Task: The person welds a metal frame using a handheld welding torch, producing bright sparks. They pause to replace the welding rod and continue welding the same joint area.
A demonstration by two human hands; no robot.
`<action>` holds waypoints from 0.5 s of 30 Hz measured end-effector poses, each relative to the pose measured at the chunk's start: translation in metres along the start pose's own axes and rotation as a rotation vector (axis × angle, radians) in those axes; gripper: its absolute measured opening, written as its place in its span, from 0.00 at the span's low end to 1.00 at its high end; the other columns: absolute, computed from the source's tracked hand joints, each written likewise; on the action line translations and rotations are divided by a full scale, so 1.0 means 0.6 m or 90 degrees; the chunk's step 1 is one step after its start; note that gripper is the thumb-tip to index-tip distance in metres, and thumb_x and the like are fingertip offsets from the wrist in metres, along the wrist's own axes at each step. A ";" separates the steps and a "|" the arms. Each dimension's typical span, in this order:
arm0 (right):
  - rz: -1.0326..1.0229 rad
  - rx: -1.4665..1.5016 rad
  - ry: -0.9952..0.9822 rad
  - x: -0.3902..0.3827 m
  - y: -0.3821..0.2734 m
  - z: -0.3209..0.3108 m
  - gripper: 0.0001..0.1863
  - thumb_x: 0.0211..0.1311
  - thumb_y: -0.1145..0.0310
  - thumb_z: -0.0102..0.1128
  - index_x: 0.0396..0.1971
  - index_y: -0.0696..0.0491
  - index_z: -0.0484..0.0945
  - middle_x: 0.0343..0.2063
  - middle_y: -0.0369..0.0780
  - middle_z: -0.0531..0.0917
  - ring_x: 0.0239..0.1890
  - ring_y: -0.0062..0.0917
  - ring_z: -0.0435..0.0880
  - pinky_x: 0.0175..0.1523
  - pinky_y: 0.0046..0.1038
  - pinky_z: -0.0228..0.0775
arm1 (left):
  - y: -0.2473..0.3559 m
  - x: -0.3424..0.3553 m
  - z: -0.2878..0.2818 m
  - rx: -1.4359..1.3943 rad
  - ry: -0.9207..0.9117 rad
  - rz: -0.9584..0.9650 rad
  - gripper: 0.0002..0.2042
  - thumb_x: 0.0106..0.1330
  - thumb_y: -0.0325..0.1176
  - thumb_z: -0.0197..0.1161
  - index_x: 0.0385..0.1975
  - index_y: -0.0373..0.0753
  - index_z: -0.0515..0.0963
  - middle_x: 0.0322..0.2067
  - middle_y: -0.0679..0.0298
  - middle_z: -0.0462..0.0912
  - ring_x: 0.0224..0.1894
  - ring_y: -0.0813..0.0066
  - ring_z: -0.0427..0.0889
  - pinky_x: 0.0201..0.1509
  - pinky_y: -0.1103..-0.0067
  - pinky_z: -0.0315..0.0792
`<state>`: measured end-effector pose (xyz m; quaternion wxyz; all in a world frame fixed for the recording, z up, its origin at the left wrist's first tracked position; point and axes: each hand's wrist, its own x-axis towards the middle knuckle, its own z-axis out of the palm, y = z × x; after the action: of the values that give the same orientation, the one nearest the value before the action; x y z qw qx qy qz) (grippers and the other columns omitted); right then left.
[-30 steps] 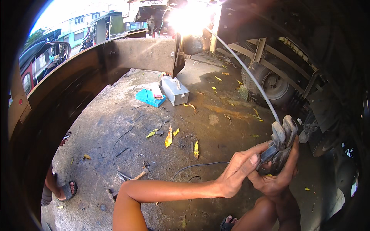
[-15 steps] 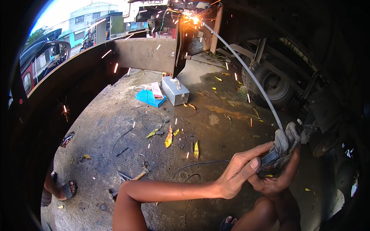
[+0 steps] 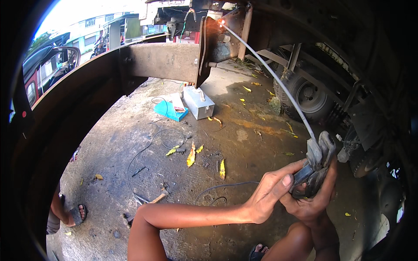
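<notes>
Both of my hands are closed around a dark, worn welding electrode holder at the right. My left hand grips its near left side, with the thumb along it. My right hand wraps it from below and the right. Clamped in its jaws is a long grey welding rod, which slants up and away to the left. The rod's far tip glows orange against or close to a rusty steel bracket on a vehicle frame; I cannot tell whether they touch.
A rusty beam runs across the upper left. On the concrete stand a grey metal box, a blue box, a hammer and a looping black cable. A truck wheel stands right; another person's sandalled foot is at left.
The bright arc and flying sparks have died down to a small glow at the rod's tip. My hands have raised the holder slightly and shifted it a little left.
</notes>
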<state>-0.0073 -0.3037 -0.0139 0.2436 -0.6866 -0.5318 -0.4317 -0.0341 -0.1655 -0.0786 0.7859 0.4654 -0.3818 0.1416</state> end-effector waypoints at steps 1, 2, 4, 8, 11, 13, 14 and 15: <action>0.004 0.003 -0.001 -0.001 0.000 0.000 0.54 0.47 0.57 0.77 0.63 0.73 0.52 0.50 0.58 0.76 0.46 0.44 0.84 0.48 0.37 0.79 | 0.000 0.000 0.000 -0.006 0.001 -0.003 0.32 0.77 0.50 0.41 0.65 0.23 0.61 0.55 0.50 0.76 0.57 0.68 0.74 0.63 0.73 0.66; 0.008 0.003 -0.003 -0.001 -0.001 0.001 0.54 0.47 0.57 0.77 0.63 0.73 0.52 0.50 0.58 0.76 0.46 0.44 0.84 0.48 0.37 0.79 | -0.001 0.000 0.000 -0.012 0.001 -0.006 0.32 0.77 0.50 0.41 0.65 0.23 0.61 0.55 0.50 0.76 0.57 0.68 0.74 0.63 0.73 0.67; 0.013 -0.001 -0.005 -0.001 -0.002 0.002 0.54 0.47 0.58 0.78 0.63 0.72 0.52 0.49 0.57 0.76 0.45 0.43 0.84 0.47 0.37 0.79 | 0.002 0.001 0.000 -0.017 0.003 -0.010 0.32 0.77 0.50 0.41 0.65 0.23 0.61 0.55 0.50 0.76 0.57 0.68 0.74 0.63 0.73 0.67; 0.017 0.004 -0.007 0.002 -0.004 0.001 0.53 0.46 0.59 0.78 0.63 0.72 0.53 0.48 0.56 0.76 0.43 0.42 0.84 0.46 0.36 0.79 | 0.004 0.001 0.002 -0.019 0.013 -0.010 0.32 0.77 0.51 0.41 0.65 0.24 0.62 0.54 0.51 0.76 0.55 0.70 0.74 0.62 0.73 0.68; 0.021 0.001 -0.005 0.001 -0.006 0.001 0.53 0.45 0.61 0.78 0.63 0.72 0.53 0.48 0.56 0.77 0.43 0.42 0.84 0.46 0.36 0.79 | 0.003 0.000 0.001 -0.027 0.009 -0.017 0.33 0.77 0.52 0.41 0.65 0.23 0.62 0.53 0.52 0.77 0.53 0.71 0.75 0.61 0.73 0.69; 0.050 -0.005 -0.018 -0.006 -0.009 -0.001 0.55 0.46 0.57 0.78 0.64 0.71 0.52 0.50 0.56 0.76 0.47 0.42 0.83 0.49 0.36 0.78 | -0.002 -0.003 0.003 -0.034 0.016 -0.013 0.33 0.76 0.52 0.42 0.64 0.23 0.62 0.52 0.53 0.77 0.52 0.72 0.76 0.60 0.73 0.69; 0.076 -0.010 -0.030 -0.013 -0.011 -0.004 0.57 0.47 0.52 0.77 0.66 0.70 0.50 0.53 0.56 0.75 0.50 0.42 0.82 0.52 0.36 0.76 | -0.008 -0.004 0.005 -0.037 0.023 -0.003 0.33 0.76 0.53 0.42 0.64 0.23 0.63 0.52 0.53 0.78 0.52 0.72 0.76 0.60 0.74 0.70; 0.078 -0.015 -0.030 -0.013 -0.011 -0.004 0.57 0.47 0.52 0.77 0.66 0.70 0.50 0.53 0.56 0.75 0.50 0.42 0.82 0.52 0.36 0.76 | -0.011 -0.004 0.006 -0.041 0.027 0.008 0.34 0.76 0.53 0.42 0.64 0.23 0.63 0.51 0.53 0.78 0.51 0.72 0.76 0.60 0.74 0.70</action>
<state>-0.0150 -0.3076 -0.0198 0.2489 -0.7307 -0.4890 -0.4063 -0.0335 -0.1720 -0.0832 0.8073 0.4345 -0.3724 0.1439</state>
